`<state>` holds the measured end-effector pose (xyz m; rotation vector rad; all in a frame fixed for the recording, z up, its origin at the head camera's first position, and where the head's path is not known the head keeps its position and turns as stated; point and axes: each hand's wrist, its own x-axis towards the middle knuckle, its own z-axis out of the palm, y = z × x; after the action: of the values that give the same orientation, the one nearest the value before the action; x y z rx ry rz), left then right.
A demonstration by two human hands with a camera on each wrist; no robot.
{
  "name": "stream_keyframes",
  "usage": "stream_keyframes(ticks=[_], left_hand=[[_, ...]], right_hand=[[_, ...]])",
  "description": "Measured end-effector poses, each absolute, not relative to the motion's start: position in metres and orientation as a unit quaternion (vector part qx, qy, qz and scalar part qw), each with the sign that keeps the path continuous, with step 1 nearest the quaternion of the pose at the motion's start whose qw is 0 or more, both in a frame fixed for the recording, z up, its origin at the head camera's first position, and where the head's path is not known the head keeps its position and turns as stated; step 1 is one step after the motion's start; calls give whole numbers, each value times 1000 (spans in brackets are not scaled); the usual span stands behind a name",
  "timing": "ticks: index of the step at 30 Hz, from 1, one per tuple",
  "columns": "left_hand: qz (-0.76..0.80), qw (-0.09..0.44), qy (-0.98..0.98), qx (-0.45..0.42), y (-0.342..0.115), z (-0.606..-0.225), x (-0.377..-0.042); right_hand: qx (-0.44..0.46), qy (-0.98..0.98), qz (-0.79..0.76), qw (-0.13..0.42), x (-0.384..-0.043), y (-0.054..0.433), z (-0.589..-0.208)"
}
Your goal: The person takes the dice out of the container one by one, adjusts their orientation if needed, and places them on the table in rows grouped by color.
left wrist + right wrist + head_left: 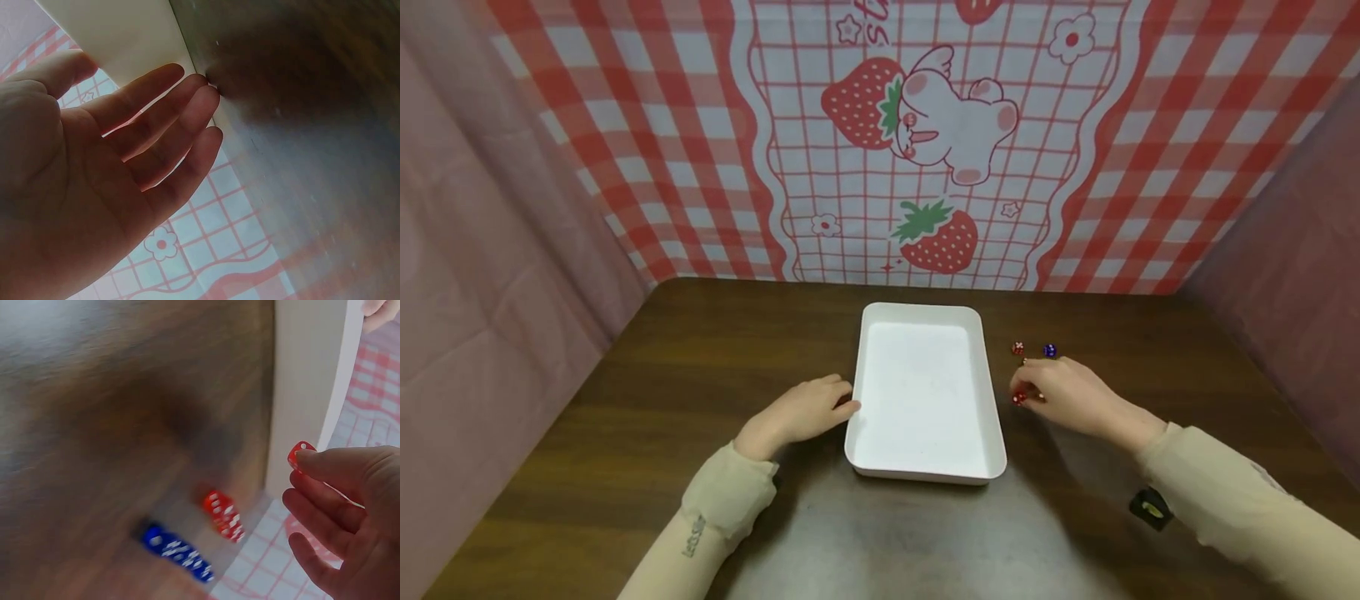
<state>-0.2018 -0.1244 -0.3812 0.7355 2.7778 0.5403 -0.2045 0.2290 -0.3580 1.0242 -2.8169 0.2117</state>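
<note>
A shallow white tray (925,392) lies on the table between my hands. My left hand (808,408) rests at its left side, thumb near the rim and the other fingers loosely extended along the outer wall; in the left wrist view the fingers of that left hand (144,131) hold nothing. To the right of the tray, my right hand (1067,396) pinches a red die (302,456) between thumb and fingertips. Beyond that hand a red die (1018,347) and a blue die (1050,350) sit on the table. The right wrist view shows red dice (223,515) and blue dice (178,551) in two rows.
The dark wooden table (730,333) runs back to a red-and-white checked cloth (865,192) printed with strawberries. Pink curtains (497,208) hang at both sides. A small black strapped device (1151,508) shows under the right sleeve.
</note>
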Motion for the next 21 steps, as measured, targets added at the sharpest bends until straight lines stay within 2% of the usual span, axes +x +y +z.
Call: stream_keyframes(ticks=[11,21], left_hand=[[180,109,946,246,-124,-380,-202],[181,111,947,241,-123,-380,-201]], right_hand=[[295,-953,57,28,-195,258,-369],[304,-949,60,63,-191,267,-386]])
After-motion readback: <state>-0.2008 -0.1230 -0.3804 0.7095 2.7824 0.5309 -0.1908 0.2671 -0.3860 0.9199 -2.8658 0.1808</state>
